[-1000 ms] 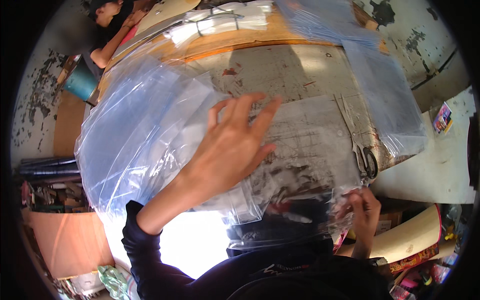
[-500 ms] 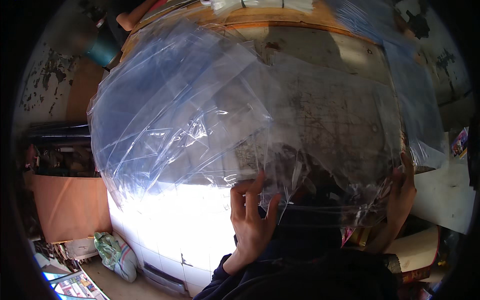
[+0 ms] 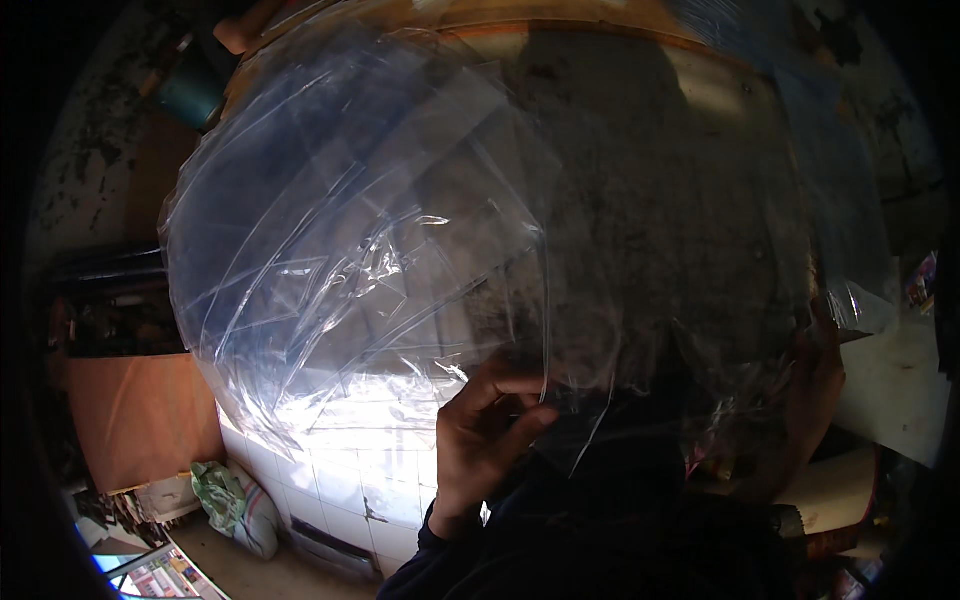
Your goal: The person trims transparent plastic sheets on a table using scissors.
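Head: hands (image 3: 482, 430) seemingly on plastic (image 3: 365, 205)

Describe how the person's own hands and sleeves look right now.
Both hands are bare, with no gloves: the left hand and the right hand. A dark, plain-looking long sleeve reaches the left wrist. The right side is in deep shade, so I can't make out a cuff there or any small detail.

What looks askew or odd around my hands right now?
The clear plastic sheets beyond your left hand look askew: they overlap at differing angles, with creases catching the light. Nothing spilled stands out, though it is dim around your right hand.
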Demonstrator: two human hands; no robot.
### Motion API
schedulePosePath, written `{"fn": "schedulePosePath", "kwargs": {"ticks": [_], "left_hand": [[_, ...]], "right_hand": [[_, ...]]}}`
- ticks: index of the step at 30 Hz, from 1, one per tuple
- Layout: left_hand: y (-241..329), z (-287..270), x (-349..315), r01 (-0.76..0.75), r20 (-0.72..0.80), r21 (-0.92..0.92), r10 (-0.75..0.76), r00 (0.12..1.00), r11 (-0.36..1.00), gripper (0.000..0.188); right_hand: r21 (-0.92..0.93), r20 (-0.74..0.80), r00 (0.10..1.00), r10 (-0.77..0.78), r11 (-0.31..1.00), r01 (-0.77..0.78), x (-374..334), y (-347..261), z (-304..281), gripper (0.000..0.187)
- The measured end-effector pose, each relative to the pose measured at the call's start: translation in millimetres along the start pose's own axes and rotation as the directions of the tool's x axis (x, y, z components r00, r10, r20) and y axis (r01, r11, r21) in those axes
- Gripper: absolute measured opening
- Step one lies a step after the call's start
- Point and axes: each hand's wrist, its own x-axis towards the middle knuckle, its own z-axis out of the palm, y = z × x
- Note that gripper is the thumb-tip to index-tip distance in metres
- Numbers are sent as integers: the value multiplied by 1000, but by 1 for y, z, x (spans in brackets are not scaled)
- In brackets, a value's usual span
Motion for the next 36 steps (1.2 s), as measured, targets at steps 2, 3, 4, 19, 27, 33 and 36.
{"fn": "schedulePosePath", "kwargs": {"ticks": [2, 3, 4, 19, 27, 33, 36], "left_hand": [[-2, 1, 2, -70, -46, -32, 69, 997, 997, 24], [-3, 0, 2, -71, -40, -32, 70, 997, 997, 24], [-4, 2, 3, -74, -73, 1, 74, 995, 997, 23], [-3, 22, -3, -150, -145, 671, 327, 934, 726, 19], [8, 18, -3, -184, -124, 766, 422, 898, 616, 15], [58, -22, 36, -1, 29, 999, 609, 793, -47, 32], [77, -47, 61, 195, 42, 927, 607, 794, -320, 44]], "right_hand": [[-28, 116, 960, 253, 967, -252, 2, -18, -6, 34], [-27, 111, 960, 257, 966, -255, 1, -12, -4, 34], [27, 98, 963, 252, 966, -256, 1, -4, -9, 30], [293, -336, 942, -21, 948, 126, 91, 7, -81, 33], [-470, -202, 947, -250, 873, 130, 235, 284, -129, 40], [-811, -82, 940, -333, 570, 131, 251, 396, -96, 40], [-819, -156, 962, -222, 574, 0, 209, 210, -75, 41]]}}
